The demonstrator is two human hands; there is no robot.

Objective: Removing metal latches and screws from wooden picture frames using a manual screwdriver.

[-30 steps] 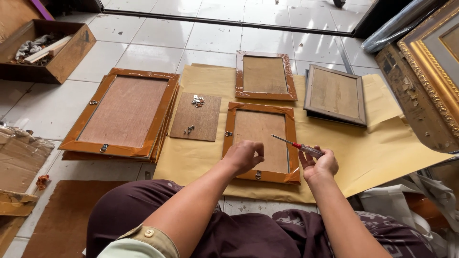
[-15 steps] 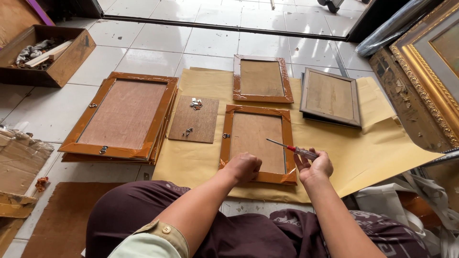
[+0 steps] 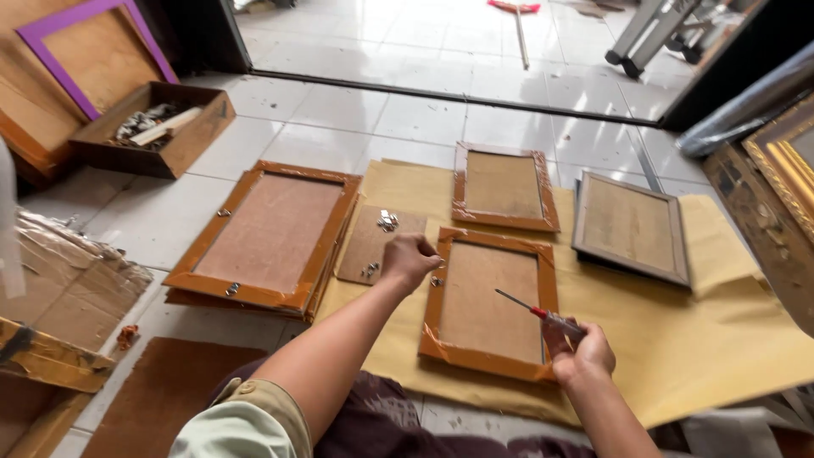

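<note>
Seated on tiled floor (image 3: 356,119), knees near a sheet of brown paper (image 3: 704,339) spread over the tiles.

Left hand (image 3: 411,259): fingers drawn together at the left edge of the near orange frame (image 3: 487,301), pinching or pressing a small metal fitting (image 3: 437,281); exact grip not discernible. Right hand (image 3: 581,356): clamped around the red handle of a screwdriver (image 3: 543,312), shaft pointing left and far over the frame's backing board, tip clear of the surface.

Frame lies face down on the paper, centre near. Small brown board (image 3: 366,246) just left of it, carrying loose metal hardware (image 3: 387,220). Large orange frame (image 3: 271,233) further left, stacked on others. Second small orange frame (image 3: 504,187) beyond; grey frame (image 3: 632,227) to the right.

Risks noted:
- Screwdriver tip hovering over thin backing; a slip could gouge or pierce the board.
- Fitting tiny and held at fingertip; easily dropped, or skewed if driven without steadying.
- Left fingers close to the fixing point; a slipped tip could strike them.
- Loose hardware on the small board beside the forearm; a sweep would scatter it across the tiles.
- Frame unsecured on paper; likely to slide under pressure.
</note>
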